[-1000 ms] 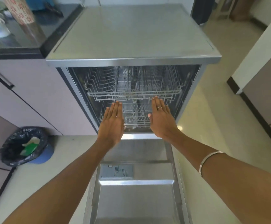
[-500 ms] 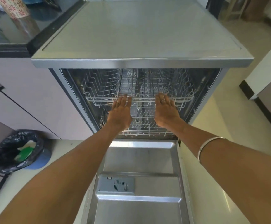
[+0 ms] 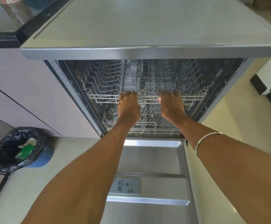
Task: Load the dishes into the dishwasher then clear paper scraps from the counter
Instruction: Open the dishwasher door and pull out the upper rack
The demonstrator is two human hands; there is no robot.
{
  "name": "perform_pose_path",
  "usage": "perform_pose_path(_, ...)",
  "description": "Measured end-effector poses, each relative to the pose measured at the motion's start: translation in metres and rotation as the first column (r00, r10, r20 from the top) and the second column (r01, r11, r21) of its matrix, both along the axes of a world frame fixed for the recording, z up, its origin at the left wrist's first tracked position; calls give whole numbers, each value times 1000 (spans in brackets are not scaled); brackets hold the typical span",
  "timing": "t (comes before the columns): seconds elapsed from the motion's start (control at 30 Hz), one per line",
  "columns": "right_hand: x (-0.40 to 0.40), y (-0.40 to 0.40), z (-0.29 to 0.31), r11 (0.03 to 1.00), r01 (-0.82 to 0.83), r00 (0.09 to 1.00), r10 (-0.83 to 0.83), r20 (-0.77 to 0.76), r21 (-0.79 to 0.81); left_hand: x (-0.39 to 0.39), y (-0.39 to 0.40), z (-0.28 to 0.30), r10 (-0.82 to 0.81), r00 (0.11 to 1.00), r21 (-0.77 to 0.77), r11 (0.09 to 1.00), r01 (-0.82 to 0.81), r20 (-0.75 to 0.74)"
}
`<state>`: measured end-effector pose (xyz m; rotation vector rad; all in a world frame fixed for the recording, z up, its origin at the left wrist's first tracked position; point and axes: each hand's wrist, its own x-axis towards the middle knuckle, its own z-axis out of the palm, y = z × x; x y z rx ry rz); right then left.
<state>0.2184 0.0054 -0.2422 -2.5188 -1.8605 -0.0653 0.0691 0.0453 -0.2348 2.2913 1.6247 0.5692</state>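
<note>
The dishwasher (image 3: 147, 29) stands open, its flat grey top reaching away above and beyond the two hands. Its door (image 3: 152, 159) lies folded down flat below the grip, under both forearms, with the detergent box (image 3: 126, 185) set in its steel inner face, nearer the camera than the hands. Left of the grip runs a pale cabinet (image 3: 26, 94), and above it, far up and left, a dark counter (image 3: 7, 29) carrying blurred things that cannot be made out. Low and left of the grip, on the floor, sits a bin (image 3: 20, 149) lined with a black bag, with white and green scraps inside.

The upper rack (image 3: 147, 81) is inside the tub, its wire prongs reaching back beyond the knuckles; no dishes show in it. The lower rack (image 3: 139, 125) lies right under the wrists, also inside.

The left hand (image 3: 128, 105) has its fingers curled over the front rail of the upper rack, gripping it. The right hand (image 3: 172, 105), just beside it with a short stretch of rail between, hooks its fingers over the same rail. A silver bangle (image 3: 204, 141) rings the right forearm, below and right of the grip
</note>
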Motion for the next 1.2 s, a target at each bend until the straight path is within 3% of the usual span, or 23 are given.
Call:
perform_pose_path(0.4,-8,-26,2,998,31,996,-26,-82,60,-15,-10,2,5,1000,22,1000,-5,-13)
perform_pose_path(0.57,-18,-55,-4,988,6,993,12,-114,155,-28,-36,1,-50,980,61,996,63,-193)
perform_pose_path(0.7,-29,-87,-3,988,-13,994,29,-103,153,-41,-64,-2,-85,963,58,993,102,-254)
perform_pose_path(1.1,-66,-182,-9,987,-17,998,26,-56,159,-89,-148,-15,-167,938,78,977,199,-303)
perform_pose_path(1.2,-75,-202,-11,985,-30,998,38,-44,171,-97,-166,-14,-154,958,87,980,179,-242)
